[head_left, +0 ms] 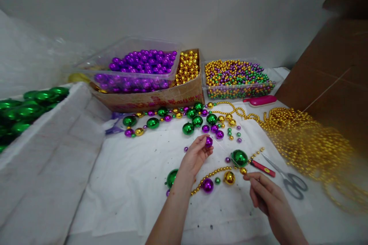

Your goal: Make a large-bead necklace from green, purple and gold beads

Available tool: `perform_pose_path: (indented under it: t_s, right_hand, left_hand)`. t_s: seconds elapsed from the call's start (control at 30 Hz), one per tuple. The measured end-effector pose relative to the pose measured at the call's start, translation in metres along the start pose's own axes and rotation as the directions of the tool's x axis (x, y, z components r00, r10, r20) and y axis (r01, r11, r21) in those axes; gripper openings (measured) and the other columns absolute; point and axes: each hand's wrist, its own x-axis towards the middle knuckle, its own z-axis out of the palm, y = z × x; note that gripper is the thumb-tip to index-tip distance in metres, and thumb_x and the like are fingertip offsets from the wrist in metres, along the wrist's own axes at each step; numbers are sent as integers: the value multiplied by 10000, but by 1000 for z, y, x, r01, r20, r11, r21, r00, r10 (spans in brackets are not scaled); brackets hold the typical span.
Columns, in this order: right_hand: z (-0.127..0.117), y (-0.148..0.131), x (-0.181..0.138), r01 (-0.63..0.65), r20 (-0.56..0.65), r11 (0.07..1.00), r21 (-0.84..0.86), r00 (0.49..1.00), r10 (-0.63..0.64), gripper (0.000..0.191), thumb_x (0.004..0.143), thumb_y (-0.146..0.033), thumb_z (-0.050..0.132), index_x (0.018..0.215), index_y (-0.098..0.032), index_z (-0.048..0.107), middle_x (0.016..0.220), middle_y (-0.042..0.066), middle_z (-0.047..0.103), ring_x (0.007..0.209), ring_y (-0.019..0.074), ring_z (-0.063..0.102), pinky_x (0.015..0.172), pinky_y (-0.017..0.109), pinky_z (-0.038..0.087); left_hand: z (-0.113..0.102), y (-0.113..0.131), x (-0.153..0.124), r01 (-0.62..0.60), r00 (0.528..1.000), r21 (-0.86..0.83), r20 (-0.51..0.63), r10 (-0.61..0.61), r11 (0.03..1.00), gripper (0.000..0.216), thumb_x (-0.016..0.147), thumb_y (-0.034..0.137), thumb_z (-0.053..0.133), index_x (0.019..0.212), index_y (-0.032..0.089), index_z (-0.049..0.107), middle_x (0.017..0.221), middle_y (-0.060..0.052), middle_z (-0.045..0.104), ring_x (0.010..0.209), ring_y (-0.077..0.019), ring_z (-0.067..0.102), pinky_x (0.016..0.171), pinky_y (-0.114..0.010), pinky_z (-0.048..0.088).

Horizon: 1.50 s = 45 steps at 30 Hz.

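**One glossy purple ball [208,142] gripped in left hand [198,155]; right hand [261,191] at small round gold ball [243,171]**

Left: thumb and fingers curled around purple ball, held above wrinkled white cloth [129,168]. Fine pale thread [220,146] slanting from near ball toward large mirror-green sphere [239,158]. Right: thumb and index drawn close at lower edge of gold ball; gripped or only touched, cannot tell.

Writing: red, partly letter-like marks along front of brown cardboard box [146,99], too blurred to read. Yellow round mark on red stick-shaped lighter [260,167], too small to read.

Materials and shapes: string of round gold beads [215,171] curving across cloth, partly hidden by left forearm. Beside lighter, metal scissors with grey loop handles [293,185]. To the right, tangled heap of gold bead strands [310,141]. Farther back, smooth magenta oval object [262,100], near clear plastic tub [241,85] of gold, purple and green beads. Second clear tub [129,74], with shiny purple balls, set at cardboard box. In front of box, strand of green, purple and gold balls [153,123]. Far left, rough white foam-like box [48,160] with large shiny green balls [28,110].
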Motion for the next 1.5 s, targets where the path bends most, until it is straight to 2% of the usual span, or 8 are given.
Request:
perform_pose_path:
  t_s: [0.17,0.33,0.43,0.6,1.07,1.17,1.37,1.5]
  right_hand:
    - [-3,1,0,-9,-9,999,36,1000,9,387,834,-490,552,1028,-156,540,472,-66,389,466,77,225,458,250,85]
    - [2,-3,-6,-13,-2,1000,5,1000,13,380,849,-488,531,1037,-158,538,485,-63,390,471,80,220,467,250,90]
    - [5,-5,-10,-7,27,999,-40,1000,9,390,852,-504,516,1029,-157,540,476,-67,380,460,81,213,468,254,92]
    - [6,-3,-14,44,42,989,-141,998,-39,393,849,-522,505,988,-158,553,472,-60,398,460,87,262,471,260,105]
    - [10,-3,-19,70,-25,990,-119,997,-73,390,800,-534,560,916,-163,600,438,-59,399,447,89,328,455,229,203]
    - [12,-2,-18,66,-37,993,-95,997,-70,402,782,-556,571,898,-172,605,435,-55,396,448,96,332,444,225,199]
    - [17,3,-13,66,-49,994,-83,996,-71,400,788,-551,569,923,-176,599,456,-55,390,449,89,314,436,219,186]
    - [13,10,-8,44,-63,998,-47,997,-47,419,767,-560,593,934,-176,573,446,-57,396,449,90,308,455,224,165]
  left_hand:
    - [0,2,-4,-22,1000,-71,-23,20,997,239,841,206,586,1078,172,579,915,-64,647,721,-140,651,623,-220,518]
    - [6,3,-10,-68,997,-179,-53,60,981,248,818,88,589,1063,125,593,929,-69,665,770,-119,650,765,-236,540]
    - [6,3,-11,-30,994,-173,-110,11,984,132,860,175,560,956,101,613,911,-87,680,624,-92,628,597,-188,542]
    - [5,4,-12,100,990,-204,-75,-118,974,379,920,417,430,919,89,618,907,-134,691,458,-57,531,391,-141,439]
    - [9,1,-15,53,995,-137,-82,-64,989,359,884,455,489,859,117,605,896,-128,701,440,-53,506,372,-143,374]
    - [12,-1,-17,15,998,-113,-58,-21,993,326,840,468,560,839,142,586,933,-115,699,458,-60,519,370,-149,356]
    - [17,-10,-25,-13,998,-93,67,19,996,380,843,454,566,1087,163,591,1142,-137,632,594,-77,567,418,-155,382]
    - [17,-15,-30,-28,992,-70,122,36,997,375,856,414,561,1149,179,570,1208,-150,590,617,-85,576,410,-157,389]
